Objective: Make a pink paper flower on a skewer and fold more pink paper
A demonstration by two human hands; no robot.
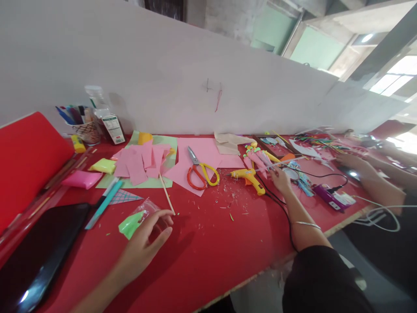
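Observation:
My left hand [146, 237] is curled round a small clear plastic bag with a lump of green clay [130, 224] in it, low on the red table [208, 243]. Its fingertips touch the near end of a thin wooden stick [166, 193]. My right hand [280, 179], a bangle on its wrist, reaches out to the right of the yellow glue gun [249, 177]. Its fingers are pinched on a thin pale rod [289, 161] beside the pink paper cones [256, 158].
Orange and yellow scissors [202, 171] lie on pink paper sheets [143, 161]. A cup of pens [86, 128] stands by the white wall. A dark tablet [39, 256] is at the near left. Another person's hands [358, 167] work at the right, near a purple power strip [329, 196].

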